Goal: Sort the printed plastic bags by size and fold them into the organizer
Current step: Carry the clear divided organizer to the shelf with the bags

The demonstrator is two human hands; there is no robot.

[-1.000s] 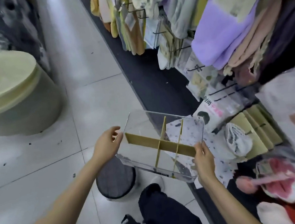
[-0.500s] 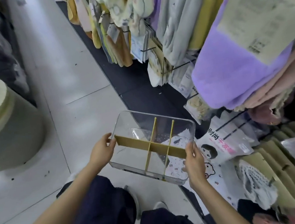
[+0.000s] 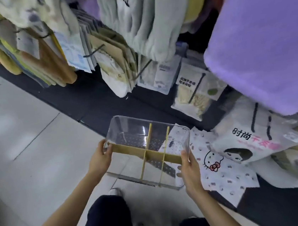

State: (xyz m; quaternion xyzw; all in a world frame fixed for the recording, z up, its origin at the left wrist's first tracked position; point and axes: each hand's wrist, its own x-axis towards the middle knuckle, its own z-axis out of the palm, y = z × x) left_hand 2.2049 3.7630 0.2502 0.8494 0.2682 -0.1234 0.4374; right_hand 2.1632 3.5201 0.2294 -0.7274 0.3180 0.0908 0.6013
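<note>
Your left hand (image 3: 101, 158) and right hand (image 3: 188, 166) each grip a short end of the clear organizer (image 3: 127, 127), so its long axis runs between them. The printed bags (image 3: 224, 176) lie flat just right of the organizer, partly beneath its right end, nearest your right hand. A white package (image 3: 255, 143) beyond the organizer overlaps their far edge.

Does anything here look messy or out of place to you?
Yes: the printed bags lie loose, flat and overlapping on the dark shelf base. The clear organizer looks empty and tilts, held up by the left hand and right hand.
</note>
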